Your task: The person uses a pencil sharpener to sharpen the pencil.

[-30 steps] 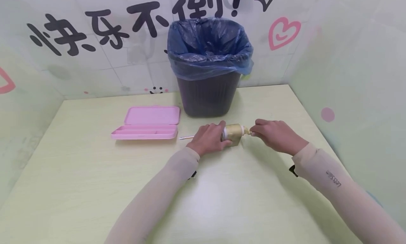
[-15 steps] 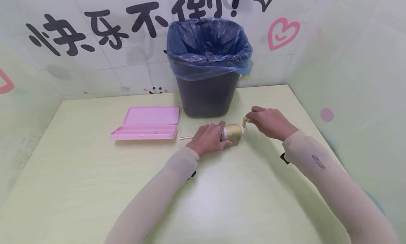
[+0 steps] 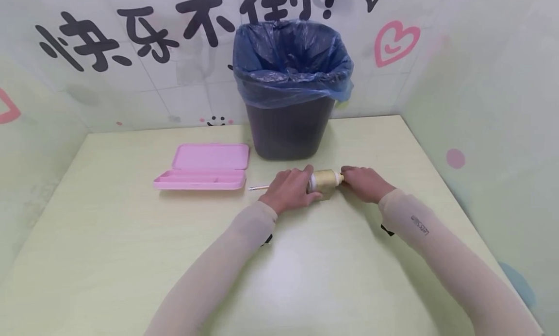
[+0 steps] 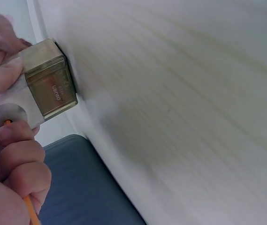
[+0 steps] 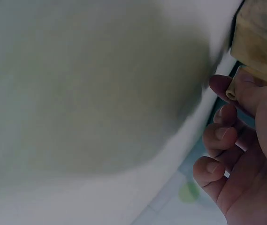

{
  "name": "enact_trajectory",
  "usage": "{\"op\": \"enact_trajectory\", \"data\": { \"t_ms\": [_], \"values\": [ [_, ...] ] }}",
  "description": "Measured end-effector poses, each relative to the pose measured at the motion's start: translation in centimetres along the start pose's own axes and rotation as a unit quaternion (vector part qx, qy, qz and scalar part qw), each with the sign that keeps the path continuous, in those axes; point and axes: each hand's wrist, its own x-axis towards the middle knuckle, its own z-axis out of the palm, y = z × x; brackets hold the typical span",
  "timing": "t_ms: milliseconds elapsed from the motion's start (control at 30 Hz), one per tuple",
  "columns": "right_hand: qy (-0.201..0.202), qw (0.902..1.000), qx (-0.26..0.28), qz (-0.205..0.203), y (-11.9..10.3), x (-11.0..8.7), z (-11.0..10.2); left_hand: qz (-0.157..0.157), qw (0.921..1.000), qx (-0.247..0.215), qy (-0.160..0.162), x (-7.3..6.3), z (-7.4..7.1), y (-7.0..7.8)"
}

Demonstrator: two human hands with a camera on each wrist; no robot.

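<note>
A gold-and-white crank pencil sharpener [image 3: 324, 180] lies low over the table in front of the bin. My left hand [image 3: 288, 190] grips its white end, and in the left wrist view the thumb lies along the sharpener's body [image 4: 53, 89]. Those curled fingers also hold an orange pencil [image 4: 31, 211], whose tip end enters the round opening; its eraser end [image 3: 258, 187] sticks out to the left in the head view. My right hand [image 3: 368, 183] pinches the small crank handle [image 5: 232, 90] between thumb and forefinger, the other fingers loosely curled.
An open pink pencil case [image 3: 201, 185] with compartments sits left of the hands. Behind the sharpener stands a dark bin [image 3: 288, 132] lined with a blue bag [image 3: 292, 91]. Walls border the table [image 3: 109, 239] at the back and right.
My right hand has swung the crank handle round, up toward the bin and then back down closer to the sharpener. The left hand keeps its hold on sharpener and pencil.
</note>
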Motion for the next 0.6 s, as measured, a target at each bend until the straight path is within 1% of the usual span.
{"op": "enact_trajectory", "data": {
  "t_ms": [133, 300, 533, 600],
  "values": [
    [0.01, 0.9999, 0.009, 0.001, -0.52, -0.52, 0.14, -0.005, 1.0, -0.005, -0.003, -0.08, -0.24, -0.08],
    [0.018, 0.9998, 0.007, -0.004, -0.57, -0.73, 0.17, -0.004, 1.0, -0.005, 0.003, -0.11, -0.42, -0.17],
    [0.014, 0.9999, 0.004, -0.001, -0.49, -0.87, 0.32, 0.014, 0.9997, -0.019, 0.007, -0.38, -0.54, -0.59],
    [0.013, 0.9999, 0.002, 0.0, -0.43, -0.86, 0.34, 0.024, 0.9994, -0.022, 0.008, -0.46, -0.55, -0.78]
  ]
}}
